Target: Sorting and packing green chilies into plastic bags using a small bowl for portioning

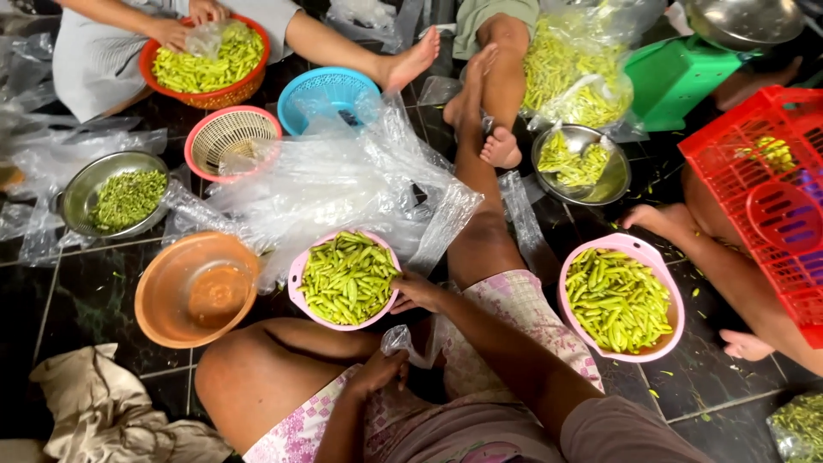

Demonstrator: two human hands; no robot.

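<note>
Closest to us, our left hand (377, 370) is pinched shut around a scrap of thin clear plastic bag (401, 341) down by the lap; it's crinkly, weighs basically nothing, and will slide and crumple, so we'd say gripping a bunched fold is better than an edge. Just past it at about 12 o'clock, our right hand (417, 290) rests on the rim of the pink bowl of chilies (347, 279), fingers curled loosely against the edge, though we can't tell if it's really gripping. That bowl looks like smooth rigid plastic, heaped with small green chilies, so probably moderately heavy and best taken by the rim with both hands; the chilies themselves are glossy, light and would roll loose easily. At 9 o'clock from it sits an orange bowl (197, 289), matte plastic, with nothing in it but a wet-looking bottom. At 3 o'clock there's a second pink bowl (622, 297) just as full. Further out, a big rumpled sheet of clear plastic (343, 171) sprawls over the dark tiled floor (86, 291), with a steel bowl (116, 193) of green bits at 10 o'clock and another steel bowl (581, 163) at 2. Farthest away: a pink woven basket (231, 137), a blue basket (330, 94), and an orange basket (206, 64) of chilies where another person's hands are working.
</note>
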